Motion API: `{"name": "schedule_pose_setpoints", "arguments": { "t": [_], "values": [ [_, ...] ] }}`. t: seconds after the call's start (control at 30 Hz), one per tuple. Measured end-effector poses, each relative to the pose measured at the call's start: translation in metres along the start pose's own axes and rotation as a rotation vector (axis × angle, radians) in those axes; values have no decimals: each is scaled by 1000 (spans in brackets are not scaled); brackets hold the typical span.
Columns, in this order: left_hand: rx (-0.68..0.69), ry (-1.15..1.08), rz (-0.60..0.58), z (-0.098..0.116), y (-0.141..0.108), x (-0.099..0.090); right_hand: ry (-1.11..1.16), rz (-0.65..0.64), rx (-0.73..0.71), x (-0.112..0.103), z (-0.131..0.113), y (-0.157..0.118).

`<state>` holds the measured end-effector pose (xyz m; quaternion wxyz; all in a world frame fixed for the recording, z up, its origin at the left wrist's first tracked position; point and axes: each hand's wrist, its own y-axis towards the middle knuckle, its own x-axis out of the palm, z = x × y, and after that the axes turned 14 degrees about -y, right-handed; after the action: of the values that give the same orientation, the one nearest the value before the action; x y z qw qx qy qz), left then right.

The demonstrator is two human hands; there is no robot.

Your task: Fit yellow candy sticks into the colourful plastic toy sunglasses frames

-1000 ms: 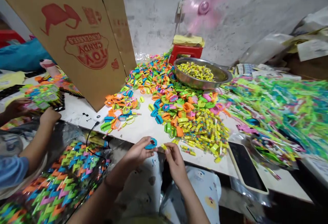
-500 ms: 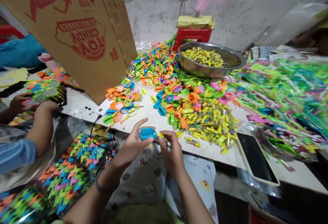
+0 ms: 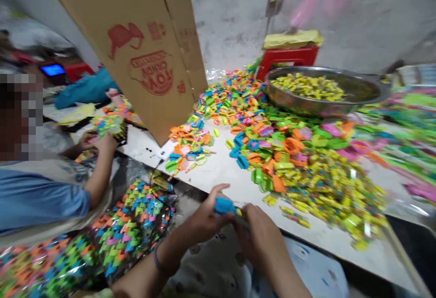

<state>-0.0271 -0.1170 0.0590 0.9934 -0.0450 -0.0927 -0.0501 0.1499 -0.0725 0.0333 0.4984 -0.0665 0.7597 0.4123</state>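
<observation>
A blue plastic piece (image 3: 224,206) sits in my left hand (image 3: 207,216), held between the thumb and the fingers. Close against its right end is my right hand (image 3: 257,230), its fingers closed on a small yellow piece (image 3: 239,212) that touches the blue one. Both hands are over my lap, just off the table's front edge. Beyond them lie a heap of colourful plastic pieces (image 3: 252,143) and, to the right, a pile of yellow-wrapped candies (image 3: 334,184).
A tall cardboard box (image 3: 153,84) stands at the left. A metal bowl (image 3: 306,102) of yellow candies sits before a red stool (image 3: 289,57). At the left another person (image 3: 44,198) handles packed pieces. Filled plastic bags (image 3: 119,230) lie below the table's edge. A phone (image 3: 413,243) is at the right.
The view has swung left, so the scene sits further right and more of the other person shows. My right fingers have closed in nearer the blue piece.
</observation>
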Motion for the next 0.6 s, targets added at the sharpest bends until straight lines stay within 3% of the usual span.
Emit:
{"name": "schedule_pose_setpoints", "arguments": {
  "t": [0.17,0.33,0.47,0.6],
  "values": [
    [-158,83,10,-9,-6,-7,-100,-170,-25,22,2,-23],
    [-200,-9,32,-17,-5,-5,-54,-164,4,31,2,-33],
    [-66,94,73,0,6,-15,-5,-103,13,35,14,-22],
    [139,244,283,42,31,-53,43,70,79,27,36,-21]
  ]
}}
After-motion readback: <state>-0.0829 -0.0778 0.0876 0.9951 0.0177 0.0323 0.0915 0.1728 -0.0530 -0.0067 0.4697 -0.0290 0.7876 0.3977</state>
